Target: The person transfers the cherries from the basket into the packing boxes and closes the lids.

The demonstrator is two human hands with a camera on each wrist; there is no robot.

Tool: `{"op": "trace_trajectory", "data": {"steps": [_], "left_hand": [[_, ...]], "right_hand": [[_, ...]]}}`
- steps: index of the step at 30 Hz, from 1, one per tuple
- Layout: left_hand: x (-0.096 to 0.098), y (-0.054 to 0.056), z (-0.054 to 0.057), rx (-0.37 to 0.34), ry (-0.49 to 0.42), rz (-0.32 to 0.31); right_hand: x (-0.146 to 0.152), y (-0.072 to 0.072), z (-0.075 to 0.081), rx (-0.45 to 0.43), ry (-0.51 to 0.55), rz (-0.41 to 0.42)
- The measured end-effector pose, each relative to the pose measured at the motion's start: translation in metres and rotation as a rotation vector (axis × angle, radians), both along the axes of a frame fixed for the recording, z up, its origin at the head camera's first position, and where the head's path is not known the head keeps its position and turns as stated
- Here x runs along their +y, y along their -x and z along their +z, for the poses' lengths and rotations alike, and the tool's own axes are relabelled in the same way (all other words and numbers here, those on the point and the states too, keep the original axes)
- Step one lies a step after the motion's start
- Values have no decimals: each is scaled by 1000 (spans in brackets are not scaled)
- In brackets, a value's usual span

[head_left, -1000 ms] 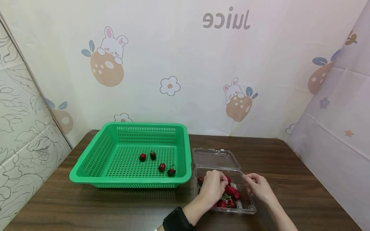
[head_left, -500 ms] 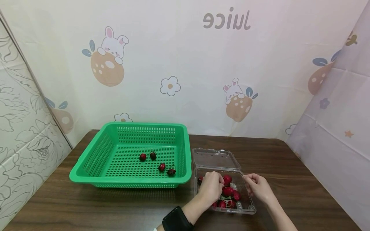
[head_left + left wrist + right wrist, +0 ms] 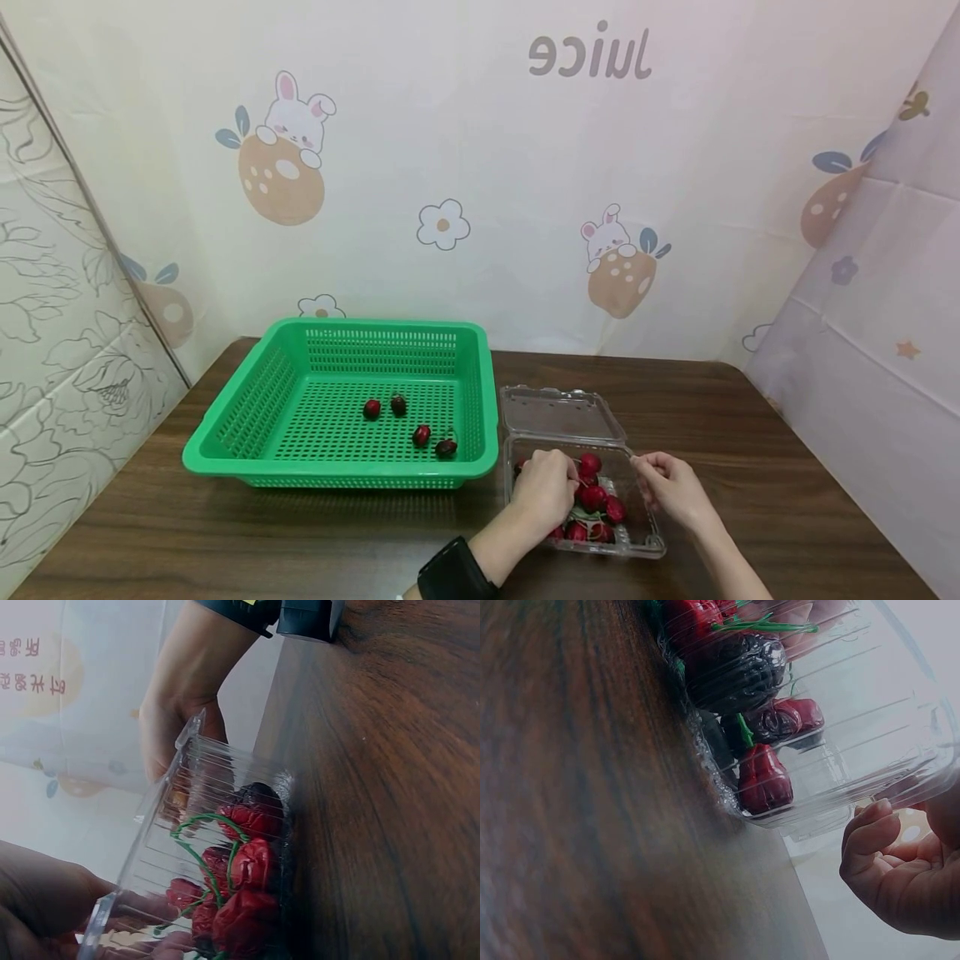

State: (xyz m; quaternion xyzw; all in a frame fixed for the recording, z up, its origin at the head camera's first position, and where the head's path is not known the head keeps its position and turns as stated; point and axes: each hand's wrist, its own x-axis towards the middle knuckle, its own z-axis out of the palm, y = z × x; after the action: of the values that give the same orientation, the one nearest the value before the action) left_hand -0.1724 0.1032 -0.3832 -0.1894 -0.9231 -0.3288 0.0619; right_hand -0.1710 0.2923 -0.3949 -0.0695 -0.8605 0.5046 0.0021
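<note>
A clear plastic clamshell box stands on the table with its lid folded back. Several dark red cherries with green stems lie inside. My left hand reaches down into the box from the left, fingers bent among the cherries. Its fingertips are partly hidden, so whether they grip a cherry does not show. At the box's right side, my right hand pinches the rim between thumb and finger. Through the box wall in the left wrist view, cherries with looping green stems show.
A green perforated basket stands left of the box with several cherries on its floor. Both rest on a dark wooden table. A patterned cloth hangs behind it.
My left hand has shifted slightly to the left within the box, uncovering more cherries, and some cherries have moved a little. My right hand stays at the rim.
</note>
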Motion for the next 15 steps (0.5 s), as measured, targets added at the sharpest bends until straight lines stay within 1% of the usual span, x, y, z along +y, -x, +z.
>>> {"op": "trace_trajectory", "data": {"steps": [7, 11, 15], "left_hand": [[-5, -4, 7, 74, 46, 36], [-8, -7, 14, 88, 37, 44], [-11, -10, 22, 90, 19, 37]], "right_hand": [[1, 0, -1, -5, 10, 6], [1, 0, 0, 4, -5, 18], [0, 0, 1, 13, -9, 24]]}}
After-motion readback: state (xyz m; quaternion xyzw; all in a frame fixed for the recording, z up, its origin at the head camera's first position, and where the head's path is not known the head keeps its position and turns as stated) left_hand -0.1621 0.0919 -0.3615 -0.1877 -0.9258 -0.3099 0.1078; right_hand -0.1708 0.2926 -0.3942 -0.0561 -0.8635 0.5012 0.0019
